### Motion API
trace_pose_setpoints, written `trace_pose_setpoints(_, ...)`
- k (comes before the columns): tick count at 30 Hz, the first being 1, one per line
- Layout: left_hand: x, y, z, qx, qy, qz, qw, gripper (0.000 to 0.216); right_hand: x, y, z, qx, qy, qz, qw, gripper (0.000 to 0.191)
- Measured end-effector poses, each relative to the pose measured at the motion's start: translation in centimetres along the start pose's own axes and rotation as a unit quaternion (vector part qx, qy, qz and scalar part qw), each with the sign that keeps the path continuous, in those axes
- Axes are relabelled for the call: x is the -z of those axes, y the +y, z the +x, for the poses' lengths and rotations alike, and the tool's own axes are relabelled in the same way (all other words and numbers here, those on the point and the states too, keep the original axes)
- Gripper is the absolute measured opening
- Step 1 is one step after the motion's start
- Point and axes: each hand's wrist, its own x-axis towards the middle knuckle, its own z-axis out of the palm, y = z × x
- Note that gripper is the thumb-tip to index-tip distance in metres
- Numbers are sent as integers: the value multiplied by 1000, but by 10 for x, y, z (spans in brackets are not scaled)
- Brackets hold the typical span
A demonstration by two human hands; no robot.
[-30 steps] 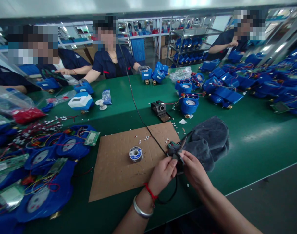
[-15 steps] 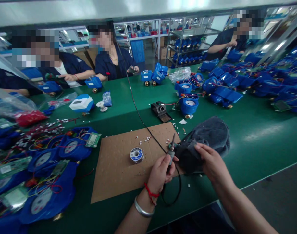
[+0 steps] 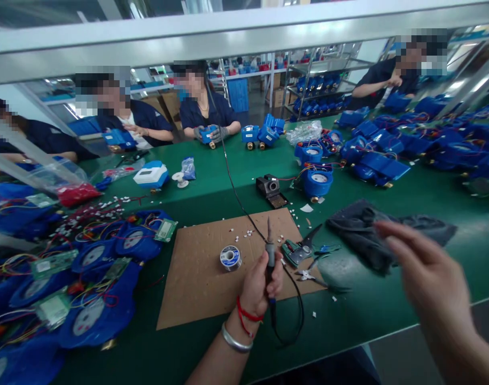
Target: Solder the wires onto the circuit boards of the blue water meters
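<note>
Soldering iron (image 3: 270,253) tip-up in left hand (image 3: 257,286); right hand (image 3: 433,275) near gray cloth (image 3: 358,235).
Left fingers wrapped round handle, over cardboard (image 3: 200,291); right fingers loosely extended, blurred. Clear bag (image 3: 54,172) at left: red parts (image 3: 77,194) inside. Small bag (image 3: 188,167) beside white spool (image 3: 180,180): blue contents.

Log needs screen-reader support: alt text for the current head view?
The wearer's left hand holds a soldering iron, tip up, over a cardboard sheet bearing a solder spool; the blurred right hand is near a gray cloth, contact unclear. Pliers lie nearby; blue water meters crowd the green bench, co-workers opposite.
</note>
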Motion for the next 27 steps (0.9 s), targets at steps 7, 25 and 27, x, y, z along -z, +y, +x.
trace_pose_setpoints(7, -31, 22, 2, -115, 70, -53, 989, 23, -72, -62, -88, 60, -605, 199, 769, 42)
trace_pose_setpoints(25, -47, -5, -27, -133, 136, 119, 974, 45, -136, -8, -30, 74, -240, 216, 944, 43)
trace_pose_setpoints(27, -34, -1, -53, -112, 203, 253, 939, 44, -139, 3, -6, 47, -201, 217, 954, 44)
